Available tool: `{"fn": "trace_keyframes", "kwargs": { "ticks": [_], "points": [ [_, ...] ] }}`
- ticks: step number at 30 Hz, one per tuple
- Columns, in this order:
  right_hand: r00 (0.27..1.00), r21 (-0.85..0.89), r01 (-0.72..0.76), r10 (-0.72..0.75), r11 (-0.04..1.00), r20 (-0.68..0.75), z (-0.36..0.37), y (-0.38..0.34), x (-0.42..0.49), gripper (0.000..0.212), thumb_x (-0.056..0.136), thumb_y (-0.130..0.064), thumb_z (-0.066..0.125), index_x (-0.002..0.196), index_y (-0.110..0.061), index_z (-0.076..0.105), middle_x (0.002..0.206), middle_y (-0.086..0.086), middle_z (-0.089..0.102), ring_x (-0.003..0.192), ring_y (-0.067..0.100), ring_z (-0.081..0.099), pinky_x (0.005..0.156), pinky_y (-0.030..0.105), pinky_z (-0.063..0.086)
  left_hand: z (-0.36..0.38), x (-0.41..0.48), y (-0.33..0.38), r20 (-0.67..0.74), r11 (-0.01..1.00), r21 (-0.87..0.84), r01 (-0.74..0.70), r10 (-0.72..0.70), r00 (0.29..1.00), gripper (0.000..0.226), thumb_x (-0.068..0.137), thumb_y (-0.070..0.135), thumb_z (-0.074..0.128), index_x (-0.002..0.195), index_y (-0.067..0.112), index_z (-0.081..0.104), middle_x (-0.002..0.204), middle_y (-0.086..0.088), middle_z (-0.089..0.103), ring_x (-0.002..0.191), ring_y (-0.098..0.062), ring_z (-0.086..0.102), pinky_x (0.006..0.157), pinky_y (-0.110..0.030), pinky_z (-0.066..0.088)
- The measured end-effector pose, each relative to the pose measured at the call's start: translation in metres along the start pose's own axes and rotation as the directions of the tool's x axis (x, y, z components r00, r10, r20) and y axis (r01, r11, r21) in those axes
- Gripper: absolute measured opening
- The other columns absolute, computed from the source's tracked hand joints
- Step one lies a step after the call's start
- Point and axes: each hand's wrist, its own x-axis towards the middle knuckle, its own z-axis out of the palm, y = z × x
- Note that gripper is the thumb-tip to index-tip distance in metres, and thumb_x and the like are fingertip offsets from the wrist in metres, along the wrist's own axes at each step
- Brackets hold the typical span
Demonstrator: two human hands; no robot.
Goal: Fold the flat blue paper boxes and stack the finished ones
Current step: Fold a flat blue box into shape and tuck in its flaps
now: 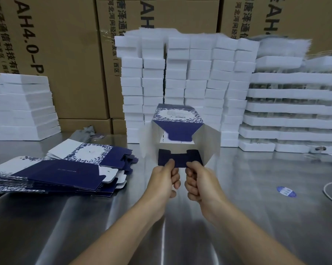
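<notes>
A half-opened blue and white paper box [177,116] hangs in the air over the middle of the steel table [256,207], its open end facing me. My left hand [166,180] and my right hand [198,181] both pinch its dark blue bottom flap [180,157] from below, thumbs on top. White side flaps spread out left and right, and a second blue flap hangs inside. A pile of flat blue boxes [62,169] lies on the table to the left.
White foam blocks [180,83] are stacked high behind the box, with more at left [21,108] and foam trays at right [295,111]. Brown cartons [65,44] form the back wall. A round blue sticker [286,191] and a white cable [331,194] lie at right.
</notes>
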Motion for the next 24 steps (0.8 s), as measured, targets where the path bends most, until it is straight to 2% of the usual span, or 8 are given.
{"fn": "trace_keyframes", "kwargs": {
  "ticks": [6,9,11,14,16,18,20,24],
  "points": [
    [0.998,0.017,0.002,-0.003,1.000,0.069,0.000,0.001,0.002,0.033,0.104,-0.023,0.055,0.071,-0.018,0.049,0.056,-0.002,0.036,0.046,0.012,0.028,0.042,0.023,0.023,-0.004,0.004,-0.004,0.007,0.999,-0.036,0.014,-0.014,1.000,0.044,0.107,0.039,0.051,0.066,0.024,0.043,0.060,0.004,0.037,0.052,-0.013,0.041,0.049,-0.025,0.026],
    [1.000,-0.075,-0.022,0.023,0.997,0.003,-0.005,0.001,0.004,0.028,0.096,-0.035,0.069,0.081,-0.019,0.051,0.062,-0.003,0.044,0.048,0.011,0.035,0.043,0.023,0.026,-0.005,0.010,-0.007,-0.050,1.000,0.015,-0.022,0.023,0.998,0.040,0.107,0.032,0.047,0.069,0.023,0.037,0.061,0.003,0.033,0.051,-0.013,0.038,0.045,-0.022,0.026],
    [0.989,-0.172,0.058,-0.079,0.983,-0.122,-0.008,0.000,0.006,0.041,0.088,-0.050,0.078,0.092,-0.019,0.051,0.075,-0.007,0.052,0.057,0.011,0.047,0.050,0.025,0.038,-0.008,0.015,-0.008,-0.101,0.997,0.042,-0.062,0.066,0.993,0.041,0.107,0.027,0.044,0.068,0.024,0.033,0.059,0.004,0.029,0.052,-0.015,0.032,0.043,-0.022,0.024],
    [0.902,-0.311,0.278,-0.358,0.909,-0.240,-0.015,-0.004,0.007,0.061,0.076,-0.074,0.074,0.115,-0.029,0.062,0.103,-0.015,0.070,0.091,0.006,0.067,0.083,0.034,0.054,-0.013,0.022,-0.011,-0.186,0.963,0.242,-0.117,0.165,0.969,0.046,0.108,0.030,0.045,0.066,0.020,0.030,0.051,0.009,0.030,0.053,-0.019,0.031,0.050,-0.028,0.025],
    [0.859,-0.309,0.331,-0.421,0.892,-0.293,-0.020,-0.007,0.008,0.059,0.075,-0.082,0.065,0.090,-0.025,0.060,0.079,-0.019,0.061,0.069,0.005,0.055,0.069,0.033,0.046,-0.018,0.025,-0.015,-0.239,0.866,0.487,-0.108,0.252,0.938,0.051,0.109,0.038,0.044,0.064,0.017,0.034,0.051,0.009,0.041,0.051,-0.018,0.039,0.052,-0.032,0.024],
    [0.861,-0.230,0.329,-0.391,0.916,-0.326,-0.023,-0.009,0.012,0.060,0.082,-0.079,0.061,0.067,-0.023,0.042,0.064,-0.012,0.043,0.058,0.012,0.039,0.061,0.035,0.035,-0.020,0.024,-0.018,-0.238,0.720,0.685,-0.116,0.370,0.898,0.052,0.109,0.043,0.041,0.063,0.018,0.039,0.058,0.005,0.048,0.054,-0.016,0.045,0.050,-0.034,0.023],
    [0.886,-0.149,0.334,-0.364,0.931,-0.288,-0.023,-0.011,0.015,0.055,0.093,-0.067,0.061,0.063,-0.023,0.049,0.065,-0.007,0.052,0.059,0.014,0.045,0.061,0.036,0.037,-0.019,0.021,-0.019,-0.197,0.624,0.766,-0.156,0.458,0.867,0.052,0.109,0.043,0.039,0.063,0.019,0.039,0.059,0.007,0.048,0.054,-0.013,0.044,0.048,-0.031,0.021],
    [0.910,-0.139,0.372,-0.390,0.918,-0.138,-0.025,-0.012,0.016,0.026,0.102,-0.045,0.063,0.092,-0.025,0.076,0.090,-0.008,0.075,0.073,0.008,0.065,0.059,0.025,0.052,-0.019,0.022,-0.014,-0.171,0.661,0.719,-0.214,0.468,0.867,0.054,0.108,0.041,0.041,0.061,0.017,0.034,0.051,0.006,0.044,0.049,-0.015,0.040,0.048,-0.034,0.021]
  ]
}}
